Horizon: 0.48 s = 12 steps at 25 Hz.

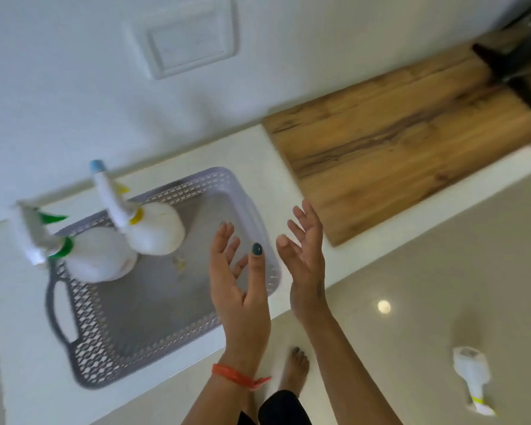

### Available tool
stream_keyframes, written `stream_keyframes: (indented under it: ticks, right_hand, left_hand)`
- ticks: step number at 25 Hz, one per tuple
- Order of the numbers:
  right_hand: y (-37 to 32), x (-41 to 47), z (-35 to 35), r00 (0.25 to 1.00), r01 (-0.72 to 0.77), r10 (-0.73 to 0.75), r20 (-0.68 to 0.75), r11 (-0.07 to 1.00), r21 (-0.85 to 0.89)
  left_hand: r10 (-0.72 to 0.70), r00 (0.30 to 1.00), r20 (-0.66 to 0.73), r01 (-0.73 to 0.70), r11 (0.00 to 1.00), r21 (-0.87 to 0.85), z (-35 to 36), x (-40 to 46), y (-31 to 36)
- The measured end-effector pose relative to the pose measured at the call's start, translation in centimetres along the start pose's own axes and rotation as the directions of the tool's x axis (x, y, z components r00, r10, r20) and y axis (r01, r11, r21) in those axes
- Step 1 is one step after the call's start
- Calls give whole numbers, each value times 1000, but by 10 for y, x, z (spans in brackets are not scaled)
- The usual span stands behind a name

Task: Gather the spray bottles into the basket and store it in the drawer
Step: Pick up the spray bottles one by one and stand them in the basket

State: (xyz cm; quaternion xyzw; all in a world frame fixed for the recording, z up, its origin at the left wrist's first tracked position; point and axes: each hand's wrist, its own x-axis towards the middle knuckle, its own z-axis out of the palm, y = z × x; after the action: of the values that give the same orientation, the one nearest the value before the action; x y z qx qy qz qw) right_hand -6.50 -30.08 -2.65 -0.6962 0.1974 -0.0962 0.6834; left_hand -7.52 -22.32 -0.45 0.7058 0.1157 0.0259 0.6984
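Observation:
A grey perforated basket (111,342) sits on the white counter. Two white spray bottles stand inside it at its far side: one with a green trigger (95,259) on the left, one with a yellow collar and blue nozzle tip (154,231) beside it. A third white spray bottle (472,378) lies on its side on the floor at the lower right. My left hand (242,283) hovers open over the basket's right rim, palm turned right. My right hand (307,256) is open just right of the basket, palm facing the left hand. Both hands hold nothing.
A wooden board (396,154) forms the counter top to the right, with a dark object (509,69) at its far end. A white wall with a switch plate (190,44) stands behind. The beige tiled floor (411,271) and my bare foot (295,366) show below the counter edge.

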Motion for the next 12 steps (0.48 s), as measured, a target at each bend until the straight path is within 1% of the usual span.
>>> stream_keyframes:
  ticks: [2,4,6,10,12]
  right_hand:
    - [-6,-2,-42,994,-8,11,-106,1000,28]
    - [-6,-8,-94,975,-14,28,-220,998,64]
    - [1,-19,-147,946,-14,47,-321,995,103]
    - [33,-60,-265,833,-26,143,-535,975,220]
    - [56,-84,-323,750,-25,208,-628,958,287]
  left_hand:
    - [-8,988,153,5,1000,16,40,-8,4]
    - [-29,958,285,10,998,69,85,-27,1]
    - [-70,919,388,21,991,129,126,-56,-7]
    - [-159,804,573,52,979,198,204,-142,-35]
    - [-205,737,644,47,966,254,242,-191,-56]
